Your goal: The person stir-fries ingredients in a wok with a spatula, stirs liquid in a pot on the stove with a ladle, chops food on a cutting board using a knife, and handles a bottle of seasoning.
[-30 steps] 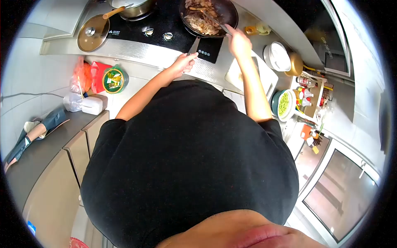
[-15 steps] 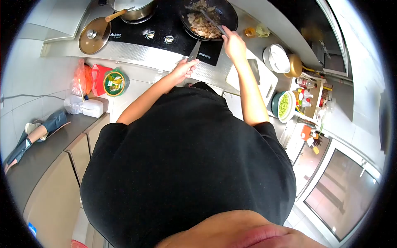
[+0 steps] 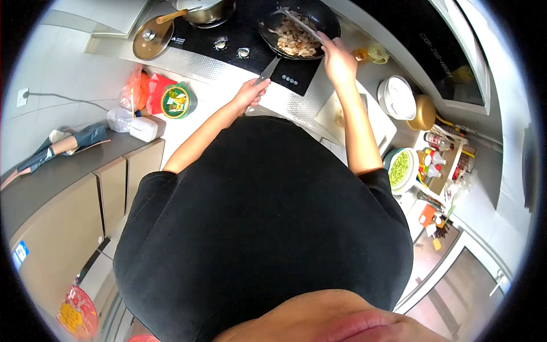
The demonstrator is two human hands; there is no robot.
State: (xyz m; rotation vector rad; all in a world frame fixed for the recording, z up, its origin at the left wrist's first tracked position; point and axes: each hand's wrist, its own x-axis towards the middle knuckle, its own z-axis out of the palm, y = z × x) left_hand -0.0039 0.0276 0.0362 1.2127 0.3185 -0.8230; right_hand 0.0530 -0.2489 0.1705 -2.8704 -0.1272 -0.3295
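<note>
Food (image 3: 297, 41) has been gathered toward the near side of the pan (image 3: 327, 24). Left hand (image 3: 249, 94) is closed around the handle (image 3: 269, 69); pan on hob (image 3: 242, 31), probably heavy, best steadied there. Pieces look soft, maybe slippery. Stiff spatula (image 3: 302, 24) is gripped by right hand (image 3: 341, 64).

Pan handle (image 3: 266, 72): near end hidden in left hand (image 3: 249, 93).
Utensil (image 3: 302, 24): grip end covered by right hand (image 3: 340, 60).
Frying pan (image 3: 326, 20), ahead of right hand: far rim cut off at top edge.
Food pieces (image 3: 296, 41), inside: too small to identify.
Saucepan (image 3: 206, 15), beyond left hand: cropped above.
Cutting board (image 3: 330, 117), below right hand: partly hidden by forearm.
</note>
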